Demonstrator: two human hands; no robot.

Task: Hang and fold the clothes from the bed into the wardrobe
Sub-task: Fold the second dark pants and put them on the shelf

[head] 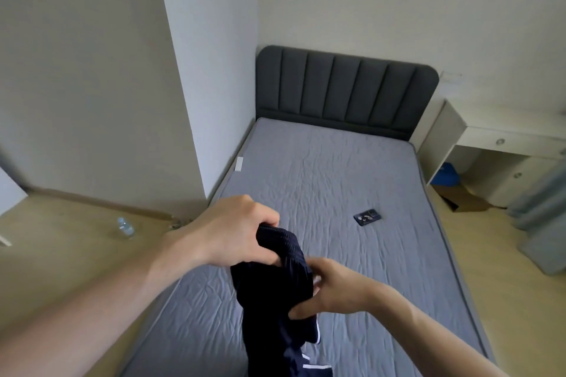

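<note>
The dark navy garment (275,300) with white trim hung nearest, bunched and lifted over the foot end of the bed (337,180). The left hand (232,232) gripped its top edge, fingers curled round the cloth; the right hand (327,288) pinched the fabric just below. This looked like the pick-up step; next it likely needed shaking out flat before folding. A phone (367,217) lay mid-mattress.

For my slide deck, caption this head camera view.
Both hands, left and right, hold a dark navy white-trimmed garment above a grey quilted mattress.
</note>
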